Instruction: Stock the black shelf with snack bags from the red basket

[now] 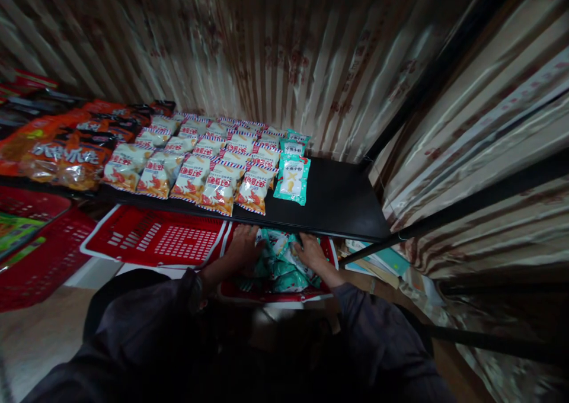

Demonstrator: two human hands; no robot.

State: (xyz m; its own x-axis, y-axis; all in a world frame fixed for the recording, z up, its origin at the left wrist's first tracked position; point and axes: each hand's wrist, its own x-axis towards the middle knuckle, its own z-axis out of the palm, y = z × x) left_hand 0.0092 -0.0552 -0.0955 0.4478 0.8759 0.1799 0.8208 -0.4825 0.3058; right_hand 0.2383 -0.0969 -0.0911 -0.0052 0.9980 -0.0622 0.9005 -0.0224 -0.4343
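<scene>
a dim view downward of a person's two bare hands reaching into a red basket of green snack packets, set below the front edge of a black shelf. the loose packets lie between the hands and spread toward the wearer, jumbled at mixed angles. the left hand is at the basket's left side, touching or just beside the pile; the right hand rests on packets at the right, fingers loosely bent. whether either hand grips a packet or is released, i cannot tell. on the shelf, beyond the hands, green packets form one column running away from the wearer. its front packet has its long axis pointing from the wearer toward the curtain. this packet sits between the two hands from side to side, farther forward, and the right hand is the nearer one. just left of the column are rows of white and orange packets, then orange bags. a second red basket stands left of the first.
</scene>
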